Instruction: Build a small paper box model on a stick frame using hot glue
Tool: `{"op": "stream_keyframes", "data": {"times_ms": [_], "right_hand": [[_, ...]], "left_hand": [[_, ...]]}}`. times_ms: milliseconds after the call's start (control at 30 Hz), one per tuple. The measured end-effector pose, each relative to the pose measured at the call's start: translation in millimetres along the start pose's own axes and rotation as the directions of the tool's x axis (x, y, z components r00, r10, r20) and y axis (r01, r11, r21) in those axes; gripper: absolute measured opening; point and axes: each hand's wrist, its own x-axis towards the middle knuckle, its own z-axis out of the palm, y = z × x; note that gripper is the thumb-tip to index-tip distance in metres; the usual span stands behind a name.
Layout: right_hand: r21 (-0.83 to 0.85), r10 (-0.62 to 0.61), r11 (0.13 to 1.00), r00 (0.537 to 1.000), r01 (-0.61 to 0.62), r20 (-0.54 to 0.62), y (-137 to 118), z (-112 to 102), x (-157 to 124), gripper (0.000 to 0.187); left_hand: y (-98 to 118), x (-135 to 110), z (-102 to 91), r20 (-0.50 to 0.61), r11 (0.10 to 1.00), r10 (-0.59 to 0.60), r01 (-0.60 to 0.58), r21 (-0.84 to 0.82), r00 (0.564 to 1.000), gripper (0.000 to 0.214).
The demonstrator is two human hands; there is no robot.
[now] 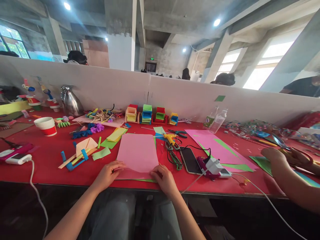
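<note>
A pink sheet of paper (pixel 138 150) lies in front of me at the edge of the red table, with green paper (pixel 146 180) showing beneath it. My left hand (pixel 110 174) grips its near left corner, fingers bent over the edge. At the near right corner, my right hand (pixel 165 178) pinches the sheet between thumb and fingers. The near edge bows up slightly between both hands. Right of the sheet are a yellow glue gun (pixel 170 138) and a phone (pixel 191 160). To the left sits a small blue-and-wood paper craft (pixel 77 156).
A power strip (pixel 208 166) with white cables stands beside the phone. Another person's hand (pixel 275 156) works at the far right near scissors. Small coloured paper boxes (pixel 147 115) line the divider. A paper cup (pixel 46 126) and steel jug (pixel 72 101) stand left.
</note>
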Motion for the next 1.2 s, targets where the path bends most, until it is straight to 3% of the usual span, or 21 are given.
{"op": "stream_keyframes", "data": {"times_ms": [300,633,900,1000,1200], "right_hand": [[-0.019,-0.039,0.999,0.999,0.04,0.031,-3,0,1,0.01],[-0.049,-0.068,0.996,0.997,0.069,0.024,-4,-1,0,0.013],[-0.025,-0.123,0.992,0.992,0.124,0.034,-1,-2,-3,0.011],[0.023,-0.109,0.994,0.994,0.109,-0.013,-1,-5,-7,0.014],[-0.03,-0.093,0.995,0.996,0.092,-0.008,-4,-9,-10,0.021]], "left_hand": [[7,-3,1.9,-0.037,0.998,-0.025,0.027,0.049,0.999,0.026],[8,-4,5.0,-0.094,0.99,0.073,-0.061,0.126,0.993,0.026],[1,-5,4.1,-0.046,0.999,-0.009,0.011,0.031,0.999,0.029],[-2,-4,3.6,-0.089,0.998,0.032,-0.028,0.053,0.996,0.033],[-5,0,4.4,-0.006,0.993,0.106,-0.105,0.055,0.994,0.021]]}}
